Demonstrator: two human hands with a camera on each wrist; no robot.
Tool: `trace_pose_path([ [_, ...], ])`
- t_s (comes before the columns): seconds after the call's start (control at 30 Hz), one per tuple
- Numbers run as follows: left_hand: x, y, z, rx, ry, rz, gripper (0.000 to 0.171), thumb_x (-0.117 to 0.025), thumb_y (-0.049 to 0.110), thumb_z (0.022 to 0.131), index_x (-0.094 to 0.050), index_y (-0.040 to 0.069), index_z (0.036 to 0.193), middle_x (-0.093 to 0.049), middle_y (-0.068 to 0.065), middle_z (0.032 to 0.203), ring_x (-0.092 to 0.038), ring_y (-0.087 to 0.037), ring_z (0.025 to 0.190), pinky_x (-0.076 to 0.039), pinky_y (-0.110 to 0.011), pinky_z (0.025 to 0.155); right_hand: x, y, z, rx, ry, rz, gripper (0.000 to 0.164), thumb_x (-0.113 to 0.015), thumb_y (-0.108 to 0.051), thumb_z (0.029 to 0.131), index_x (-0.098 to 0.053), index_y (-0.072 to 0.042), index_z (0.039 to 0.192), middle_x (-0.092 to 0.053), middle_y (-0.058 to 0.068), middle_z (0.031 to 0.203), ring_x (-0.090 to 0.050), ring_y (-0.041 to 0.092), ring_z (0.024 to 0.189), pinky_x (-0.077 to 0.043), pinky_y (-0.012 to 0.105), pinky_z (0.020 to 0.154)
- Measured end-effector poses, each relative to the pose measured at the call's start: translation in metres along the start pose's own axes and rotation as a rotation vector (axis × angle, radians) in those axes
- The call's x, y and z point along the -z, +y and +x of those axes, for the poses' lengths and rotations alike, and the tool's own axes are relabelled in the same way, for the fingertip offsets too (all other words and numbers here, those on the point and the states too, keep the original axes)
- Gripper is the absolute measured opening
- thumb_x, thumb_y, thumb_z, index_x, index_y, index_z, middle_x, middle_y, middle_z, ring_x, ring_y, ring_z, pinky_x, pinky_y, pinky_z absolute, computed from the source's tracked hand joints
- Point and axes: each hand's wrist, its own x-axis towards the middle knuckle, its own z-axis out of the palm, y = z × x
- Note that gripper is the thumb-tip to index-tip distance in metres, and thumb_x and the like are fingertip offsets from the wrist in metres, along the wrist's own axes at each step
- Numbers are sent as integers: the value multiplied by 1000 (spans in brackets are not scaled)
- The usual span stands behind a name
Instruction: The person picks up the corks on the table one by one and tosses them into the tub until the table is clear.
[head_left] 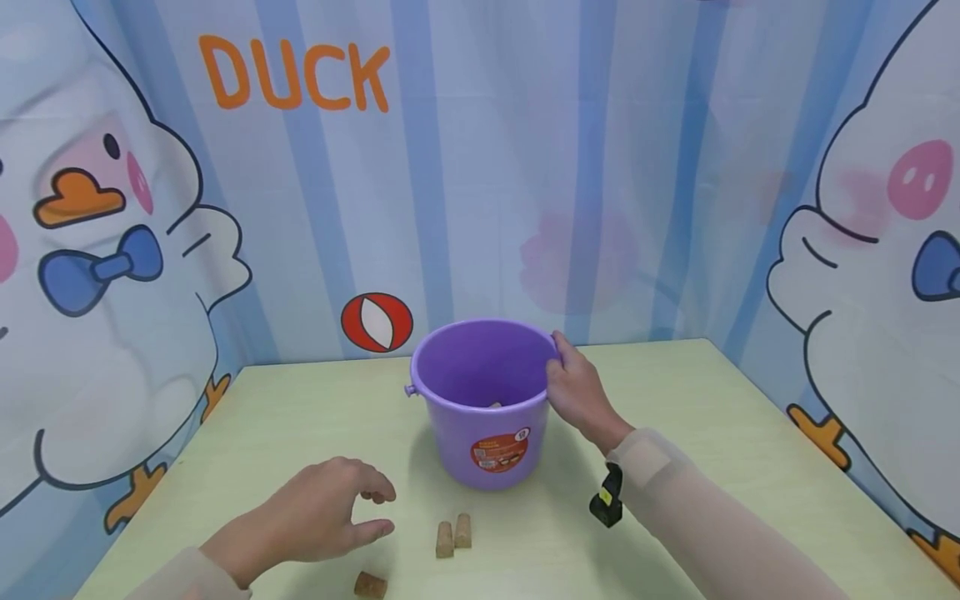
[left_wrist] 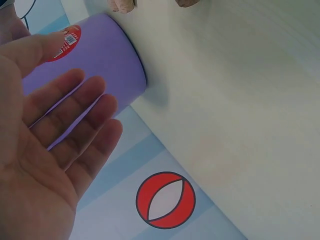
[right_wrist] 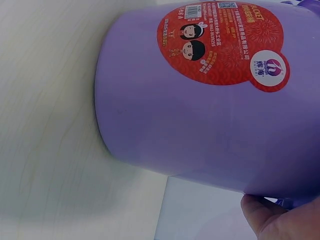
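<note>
A purple bucket (head_left: 487,433) with a red label stands upright on the table. My right hand (head_left: 585,392) grips its rim on the right side, the thumb in front; in the right wrist view the bucket wall (right_wrist: 165,125) fills most of the picture. Inside the bucket a small pale piece (head_left: 495,405) shows just over the front rim. My left hand (head_left: 315,508) hovers left of the bucket, thumb and fingers spread and nothing between them. Two corks (head_left: 445,540) lie side by side in front of the bucket. Another cork (head_left: 371,585) lies nearer, below the left hand.
The pale table (head_left: 315,408) meets a printed curtain (head_left: 487,167) at the back, with a red and white ball (head_left: 377,322) drawn on it. Duck pictures cover the cloth at both sides. A black strap device (head_left: 606,496) sits on the right wrist.
</note>
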Motion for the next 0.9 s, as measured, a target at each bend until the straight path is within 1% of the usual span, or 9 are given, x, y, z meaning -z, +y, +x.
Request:
trace_pose_path([
  [0.1,-1,-2,-1,5,-54,-30,28,-83,39,84,-78,20,103,-70,17,93,-63,-6,88,-57,-38,79,0,1,0,0,0,3,61,-30,-18,107,-13,-3,164,-17,15,170,-15,33,156,-15,49,125],
  [0.17,-3,-3,-2,-7,-77,-46,28,-84,39,83,-78,19,103,-71,16,93,-64,-7,89,-57,-38,79,0,1,0,-2,-1,2,61,-30,-19,107,-13,-3,164,-17,15,170,-15,33,156,-15,49,125],
  [0.33,-10,-5,-6,-55,-99,-45,26,-85,36,81,-78,21,101,-70,17,93,-65,-7,89,-56,-36,77,0,1,0,1,1,4,61,-30,-18,107,-13,-3,164,-18,15,170,-15,33,156,-15,49,125],
  [0.57,-17,-5,-9,-62,-152,-24,25,-86,37,80,-77,23,98,-69,17,92,-62,-5,86,-55,-34,74,-1,-1,0,3,1,3,62,-30,-18,107,-14,-2,163,-18,15,169,-16,33,156,-15,48,126],
  [0.63,-19,-4,-10,-73,-162,-15,24,-86,38,79,-77,23,96,-67,18,90,-60,-4,84,-54,-33,72,0,-1,-1,4,0,4,62,-30,-19,107,-14,-2,163,-18,15,169,-15,33,156,-15,48,126],
  [0.73,-23,-4,-11,-86,-175,-10,20,-86,36,79,-75,24,92,-64,20,85,-57,-2,80,-53,-31,69,0,-2,-1,6,-3,6,62,-30,-19,107,-13,-2,164,-17,14,170,-15,32,156,-15,48,126],
  [0.83,-28,-3,-11,-69,-200,-9,18,-87,31,79,-75,24,90,-63,21,83,-55,-1,79,-52,-30,69,1,-2,-1,6,-5,6,61,-30,-19,107,-13,-2,164,-17,14,170,-15,33,156,-15,48,126],
  [0.9,-30,-2,-10,-31,-227,-20,17,-87,28,78,-76,25,91,-63,20,83,-55,-1,77,-53,-30,71,1,-2,-1,7,-5,5,61,-30,-19,107,-13,-2,164,-17,15,170,-15,33,156,-15,48,126],
])
